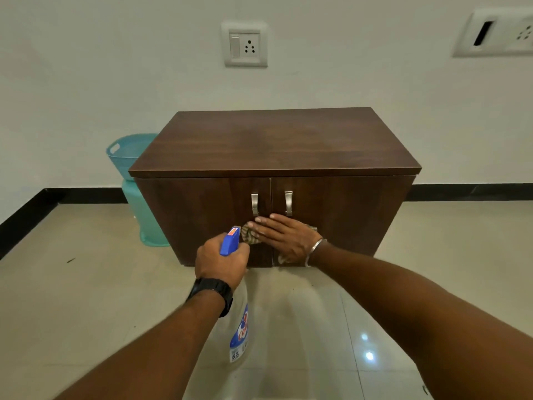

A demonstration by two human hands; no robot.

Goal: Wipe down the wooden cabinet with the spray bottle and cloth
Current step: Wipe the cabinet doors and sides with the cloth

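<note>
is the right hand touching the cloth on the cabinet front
Touching. The head view shows the right hand pressed flat over the cloth, pinning it against the cabinet doors below the handles.

White wall (115, 67) with two socket plates (244, 44) (496, 33) – black skirting (476, 192), glossy beige floor tiles (101, 298), teal plastic bin (135, 180) at left

One head-worn wide-angle view looks forward and down from above and in front of the cabinet (274, 145), close enough that both forearms reach in from 6 o'clock. The cabinet fills the centre; the wall (86, 67) lies toward 12, with a socket (245, 44) there, and tiled floor (86, 298) spreads toward 6. Straight lines bow near the edges.
</note>
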